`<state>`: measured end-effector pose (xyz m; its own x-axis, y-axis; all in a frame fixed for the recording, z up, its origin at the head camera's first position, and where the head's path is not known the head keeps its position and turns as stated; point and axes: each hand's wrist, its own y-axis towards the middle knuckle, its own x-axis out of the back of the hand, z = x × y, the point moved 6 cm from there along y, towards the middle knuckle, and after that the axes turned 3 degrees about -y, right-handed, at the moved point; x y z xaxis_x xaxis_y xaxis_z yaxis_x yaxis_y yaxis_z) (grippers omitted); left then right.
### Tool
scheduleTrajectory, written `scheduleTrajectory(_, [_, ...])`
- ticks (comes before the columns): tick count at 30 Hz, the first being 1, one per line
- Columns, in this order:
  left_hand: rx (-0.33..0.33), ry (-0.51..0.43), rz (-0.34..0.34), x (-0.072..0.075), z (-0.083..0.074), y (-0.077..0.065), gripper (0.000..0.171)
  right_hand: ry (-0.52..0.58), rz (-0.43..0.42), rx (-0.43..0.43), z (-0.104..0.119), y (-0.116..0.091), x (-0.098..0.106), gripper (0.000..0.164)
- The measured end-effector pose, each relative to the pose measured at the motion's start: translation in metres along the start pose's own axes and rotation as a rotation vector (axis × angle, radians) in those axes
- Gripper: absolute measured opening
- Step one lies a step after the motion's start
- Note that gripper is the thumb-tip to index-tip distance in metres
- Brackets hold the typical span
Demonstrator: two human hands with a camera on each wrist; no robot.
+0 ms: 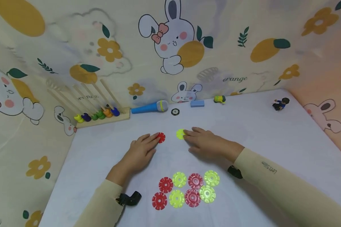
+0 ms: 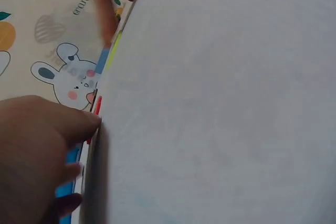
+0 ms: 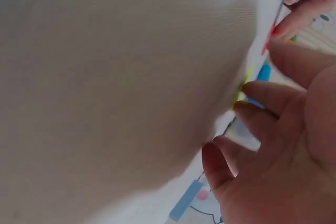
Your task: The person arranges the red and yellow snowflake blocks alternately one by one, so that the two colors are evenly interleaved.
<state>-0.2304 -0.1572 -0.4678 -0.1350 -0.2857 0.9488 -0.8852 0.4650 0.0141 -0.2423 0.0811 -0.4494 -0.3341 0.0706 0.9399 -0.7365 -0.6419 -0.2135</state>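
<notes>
My left hand [image 1: 138, 154] lies over the white table with its fingers fairly straight, the fingertips on the edge of a small red notched plastic disc [image 1: 161, 137]. To the right, my right hand [image 1: 205, 144] has its fingers stretched out, with fingertips on a yellow-green notched disc [image 1: 180, 134] that they partly cover. A gap separates these two discs. In the right wrist view, fingertips [image 3: 242, 103] meet the yellow-green disc [image 3: 239, 90] at the table surface. Nearer the camera, several red discs [image 1: 159, 201] and yellow-green discs [image 1: 176, 198] lie flat in two rows.
Along the back stand a wooden peg rack [image 1: 102, 121] with coloured pieces, a blue toy microphone [image 1: 149, 107], a black round piece [image 1: 175, 112], a blue block [image 1: 197, 103] and a yellow-green toy [image 1: 219, 99]. A small figurine [image 1: 280, 104] is at the back right corner.
</notes>
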Motion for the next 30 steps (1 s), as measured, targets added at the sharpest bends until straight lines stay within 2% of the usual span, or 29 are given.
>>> scheduleTrajectory(3, [-0.002, 0.080, 0.036, -0.005, -0.002, -0.004, 0.056, -0.010, 0.025, 0.010, 0.004, -0.002, -0.003, 0.068])
scheduleTrajectory(6, [0.014, 0.103, 0.032, -0.008, -0.004, -0.003, 0.060, -0.017, 0.026, 0.017, 0.008, 0.001, -0.003, 0.069])
scheduleTrajectory(11, [0.029, 0.108, -0.004, -0.012, -0.005, 0.003, 0.063, -0.021, 0.032, 0.026, 0.015, 0.011, -0.003, 0.065])
scheduleTrajectory(21, [0.038, 0.073, -0.053, -0.017, -0.001, 0.005, 0.062, -0.002, 0.063, 0.008, 0.020, 0.027, -0.003, 0.073])
scheduleTrajectory(30, [0.039, 0.055, -0.073, -0.017, 0.000, 0.003, 0.060, 0.045, 0.086, 0.029, 0.017, 0.035, -0.005, 0.064])
